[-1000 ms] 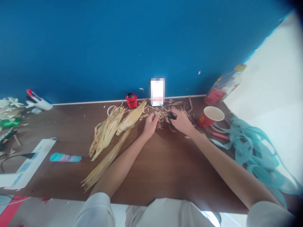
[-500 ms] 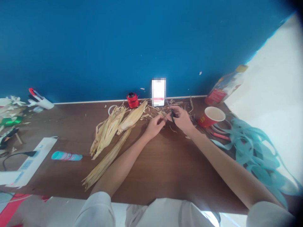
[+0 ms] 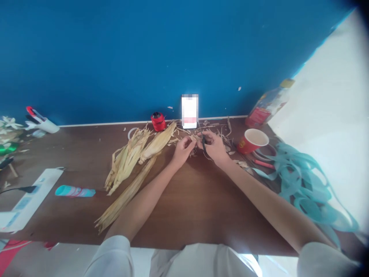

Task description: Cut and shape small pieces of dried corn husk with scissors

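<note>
Both my hands meet over the brown table, in front of an upright phone. My right hand is closed around a pair of dark-handled scissors, blades pointing up and away. Close beside it, my left hand pinches a small piece of dried corn husk between thumb and fingers. Husk scraps lie scattered behind and around the hands. Left of my left hand, a larger bundle of dried corn husks rests on the table, with a long strip nearer my forearm.
A red spool stands by the blue wall. To the right are a red paper cup, a plastic bottle and a heap of teal ribbon. A light-blue roll and a white power strip lie left.
The view has shifted slightly, so everything sits a little further left. My hands have drawn slightly apart, and the piece of husk between them shows more clearly.
</note>
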A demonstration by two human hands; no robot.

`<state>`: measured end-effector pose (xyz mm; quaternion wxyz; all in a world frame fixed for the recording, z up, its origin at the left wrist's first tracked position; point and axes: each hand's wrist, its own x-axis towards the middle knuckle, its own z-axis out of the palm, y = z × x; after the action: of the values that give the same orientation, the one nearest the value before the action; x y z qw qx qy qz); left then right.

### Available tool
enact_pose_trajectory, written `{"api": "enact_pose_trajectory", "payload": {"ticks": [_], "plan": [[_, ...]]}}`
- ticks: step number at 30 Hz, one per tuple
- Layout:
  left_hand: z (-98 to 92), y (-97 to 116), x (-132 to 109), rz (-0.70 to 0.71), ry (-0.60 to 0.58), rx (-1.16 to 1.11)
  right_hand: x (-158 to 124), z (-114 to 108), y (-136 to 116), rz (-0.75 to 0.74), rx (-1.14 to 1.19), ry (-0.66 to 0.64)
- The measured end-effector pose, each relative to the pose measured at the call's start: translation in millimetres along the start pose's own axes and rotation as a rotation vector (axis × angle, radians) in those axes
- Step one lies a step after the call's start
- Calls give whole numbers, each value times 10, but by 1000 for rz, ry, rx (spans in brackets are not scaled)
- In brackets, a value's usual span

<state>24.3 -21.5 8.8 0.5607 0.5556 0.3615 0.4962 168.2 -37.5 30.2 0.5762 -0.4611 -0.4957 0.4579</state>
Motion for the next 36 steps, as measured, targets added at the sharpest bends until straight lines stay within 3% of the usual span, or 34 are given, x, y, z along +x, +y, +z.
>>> {"api": "enact_pose_trajectory", "payload": {"ticks": [5,8,12,17,24,36], "plan": [[-14,15,-11,17,25,69,-15,-10,51,-52,-141,30],[-32,44,-3,-13,102,46,-91,6,65,-85,-282,42],[-60,21,27,-67,205,-62,-224,50,66,-121,-580,14],[-59,-13,32,-59,225,-104,-288,93,65,-149,-883,8],[-45,27,-4,-3,161,-121,-258,76,100,-160,-923,-14],[-23,43,-20,-15,182,-38,-256,56,84,-166,-909,-54]]}}
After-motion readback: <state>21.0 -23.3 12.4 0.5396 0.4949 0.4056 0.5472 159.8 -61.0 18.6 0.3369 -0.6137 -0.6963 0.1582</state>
